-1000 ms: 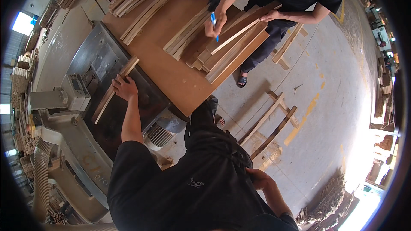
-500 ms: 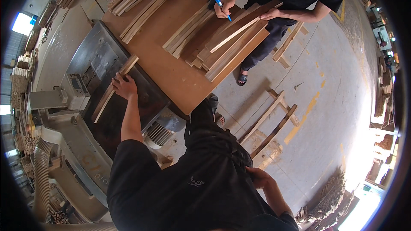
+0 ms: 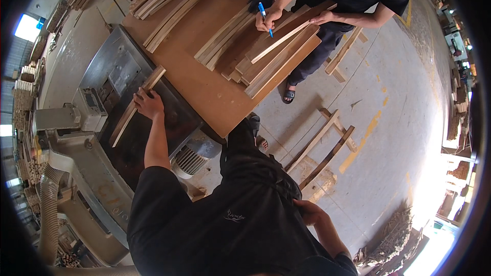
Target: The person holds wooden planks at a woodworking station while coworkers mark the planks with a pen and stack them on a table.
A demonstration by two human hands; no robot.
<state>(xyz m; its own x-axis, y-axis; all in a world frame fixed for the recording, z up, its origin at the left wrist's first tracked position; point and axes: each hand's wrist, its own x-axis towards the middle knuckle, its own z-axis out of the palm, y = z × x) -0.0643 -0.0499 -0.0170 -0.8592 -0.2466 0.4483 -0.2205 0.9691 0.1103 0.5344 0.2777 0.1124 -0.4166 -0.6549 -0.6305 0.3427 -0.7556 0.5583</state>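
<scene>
My left hand is closed over the middle of a narrow wooden strip, fingers across its top. The strip, slightly curved, lies on the dark metal machine table, and its far end reaches close to the brown board. My right hand rests at my right hip, against the black clothing; its fingers are mostly hidden, so whether it grips anything does not show.
A brown board beside the machine carries several curved wooden strips. Across it a co-worker's hand holds a blue pen above the strips. A grey machine housing stands at left, a motor below the table, a wooden frame on the floor.
The co-worker's pen hand has shifted slightly left and down, and the pen stands more upright. My two hands and the wooden strip look unmoved.
</scene>
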